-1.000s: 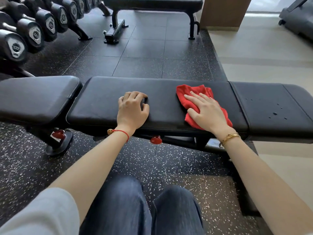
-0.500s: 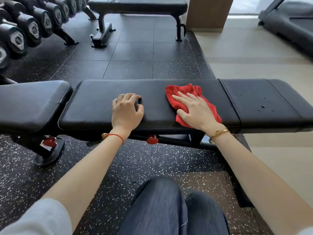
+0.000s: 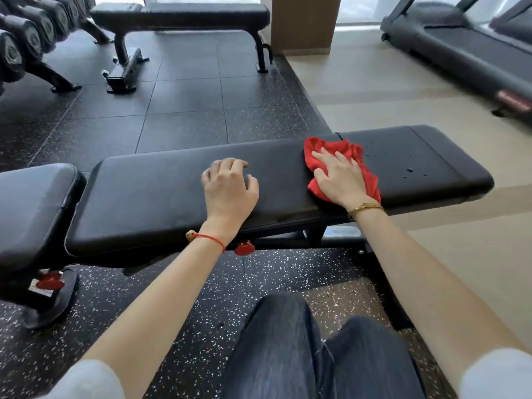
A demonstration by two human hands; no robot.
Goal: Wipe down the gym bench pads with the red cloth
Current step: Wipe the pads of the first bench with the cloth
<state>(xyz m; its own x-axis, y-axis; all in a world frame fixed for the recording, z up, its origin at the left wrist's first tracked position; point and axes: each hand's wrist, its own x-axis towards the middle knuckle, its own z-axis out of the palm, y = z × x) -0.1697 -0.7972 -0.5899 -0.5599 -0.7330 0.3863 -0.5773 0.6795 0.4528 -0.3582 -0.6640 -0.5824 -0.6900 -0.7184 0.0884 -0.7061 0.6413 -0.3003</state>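
**Red cloth pressed to gym bench pad**

Head view: A crumpled red cloth (image 3: 344,171) is pressed flat against the long black bench pad (image 3: 149,197) under the right hand (image 3: 341,180), whose fingers are spread and straight over the fabric. The cloth lies at the seam with the shorter end pad (image 3: 426,165), on which a few water droplets (image 3: 410,170) are seen. The left hand (image 3: 229,191) is rested on the middle of the long pad, its fingers loosely curled with nothing held. A red string bracelet (image 3: 210,240) is worn on the left wrist, a gold bracelet (image 3: 365,208) on the right. A red adjustment knob (image 3: 244,248) is seen under the pad. Beyond, a flat bench (image 3: 184,12), a dumbbell rack (image 3: 26,38) and a treadmill (image 3: 460,47) are visible.
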